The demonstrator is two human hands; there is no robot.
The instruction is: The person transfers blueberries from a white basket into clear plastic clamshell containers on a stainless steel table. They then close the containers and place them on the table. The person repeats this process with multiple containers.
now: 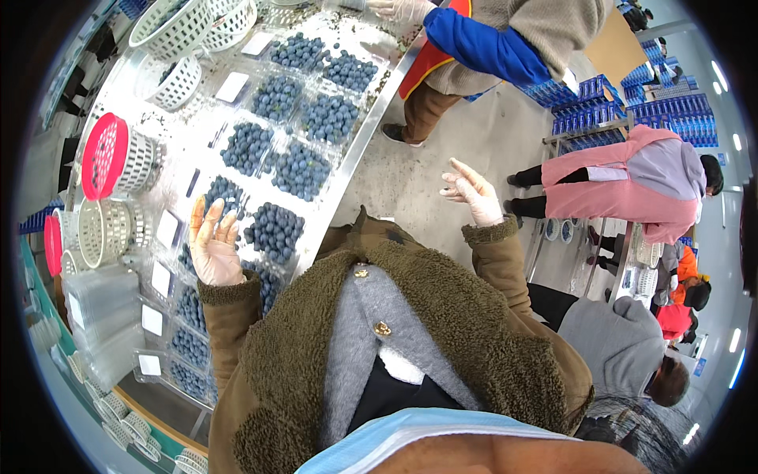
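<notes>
My left hand (215,246), in a thin clear glove, is raised over the table's left part with its fingers apart and nothing in them. Beside it are clear plastic punnets filled with blueberries (274,232). My right hand (475,194), gloved as well, is held out past the table edge, above the floor. Its fingers are stretched and partly bent, and I see nothing in them. More blueberries (297,171) fill punnets in two rows along the metal table (359,142). Several punnets have open lids with white labels (166,229).
White plastic baskets (172,30) and a red-rimmed basket (106,156) stand on the table's far side. Stacked clear punnets (110,312) are at the left. A co-worker in blue sleeves (489,47) stands at the same table. Behind, a person in a pink apron (588,186) bends near blue boxes (588,110).
</notes>
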